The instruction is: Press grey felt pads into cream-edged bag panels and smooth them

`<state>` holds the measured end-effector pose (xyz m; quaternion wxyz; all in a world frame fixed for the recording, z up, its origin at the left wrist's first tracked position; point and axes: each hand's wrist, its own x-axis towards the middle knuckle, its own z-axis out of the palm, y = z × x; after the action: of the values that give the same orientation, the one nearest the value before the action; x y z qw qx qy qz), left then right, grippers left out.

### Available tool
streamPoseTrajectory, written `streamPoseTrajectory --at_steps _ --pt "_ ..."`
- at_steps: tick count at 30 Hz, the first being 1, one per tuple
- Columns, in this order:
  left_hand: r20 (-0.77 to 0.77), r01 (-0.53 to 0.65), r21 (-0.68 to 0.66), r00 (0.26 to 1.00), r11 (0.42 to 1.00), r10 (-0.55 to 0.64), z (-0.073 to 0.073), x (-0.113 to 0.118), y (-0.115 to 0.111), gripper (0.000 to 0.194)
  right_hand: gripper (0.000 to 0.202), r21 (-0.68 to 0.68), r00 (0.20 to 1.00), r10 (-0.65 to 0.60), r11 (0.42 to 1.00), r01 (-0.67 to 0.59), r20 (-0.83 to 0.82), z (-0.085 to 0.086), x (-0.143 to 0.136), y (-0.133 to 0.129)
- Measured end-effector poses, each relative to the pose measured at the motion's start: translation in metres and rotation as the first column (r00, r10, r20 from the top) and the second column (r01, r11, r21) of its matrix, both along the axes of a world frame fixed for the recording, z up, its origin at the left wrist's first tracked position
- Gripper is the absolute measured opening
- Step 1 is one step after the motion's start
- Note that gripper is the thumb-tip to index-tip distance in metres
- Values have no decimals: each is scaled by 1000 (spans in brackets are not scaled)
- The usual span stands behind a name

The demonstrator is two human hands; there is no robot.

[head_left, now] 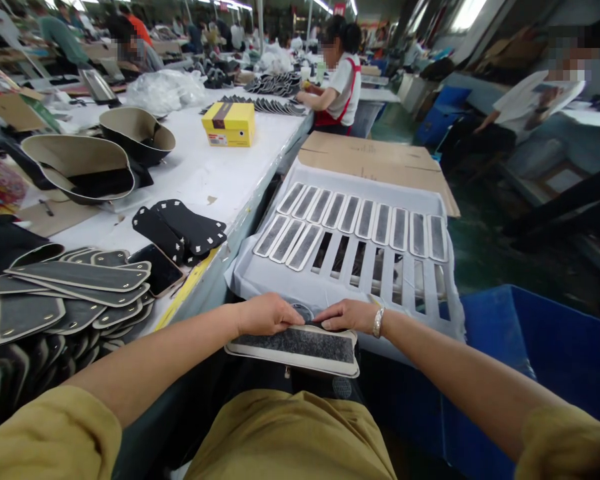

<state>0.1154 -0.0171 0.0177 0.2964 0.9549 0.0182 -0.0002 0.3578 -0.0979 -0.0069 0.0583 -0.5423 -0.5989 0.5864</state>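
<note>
While both hands (267,315) (350,315) hold panel (293,345), yellow box (240,129) label (218,140) illegible.

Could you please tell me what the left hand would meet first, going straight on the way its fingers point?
Most likely the right hand: the left hand points towards it along the upper edge of the grey panel, though depth is hard to judge.

Left hand (270,315) and right hand (349,315) at panel's (295,345) far edge; strips (349,214) (pale-rimmed) on rack (283,281); yellow box (230,125) on table (195,167).
</note>
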Motion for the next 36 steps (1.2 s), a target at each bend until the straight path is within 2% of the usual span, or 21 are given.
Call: streamPoseTrajectory --at_steps 6,10,13,17,20,22,24,30,36 --pt "21 51 228 998 972 -57 -6 -7 -6 34 73 -12 996 81 997 -81 25 1 -8 6" --pt "10 78 277 996 958 -84 -6 -7 -8 32 72 -9 991 129 992 -129 41 3 -18 11" --pt "12 63 215 998 974 -67 -6 -6 -7 33 66 31 988 150 988 -151 28 5 -27 14" --pt "3 -30 -78 1000 997 30 -4 -13 8 31 60 44 987 159 986 -159 4 9 -33 15" --pt "-72 -158 -299 987 941 142 -5 -27 24 28 61 20 987 157 987 -157 27 9 -32 17" --pt "-110 -205 -356 978 912 177 -7 -37 31 29 63 1 985 170 985 -170 31 8 -31 19" --pt "-107 -202 -342 979 918 175 -8 -43 33 32 65 -14 983 181 983 -181 24 6 -30 21" --pt "-3 -121 -184 992 975 123 -13 -47 24 34 67 -22 981 190 982 -189 28 0 -29 22" --pt "42 -85 -142 995 986 92 -20 -51 22 33 65 -16 981 195 981 -195 21 10 -45 22"
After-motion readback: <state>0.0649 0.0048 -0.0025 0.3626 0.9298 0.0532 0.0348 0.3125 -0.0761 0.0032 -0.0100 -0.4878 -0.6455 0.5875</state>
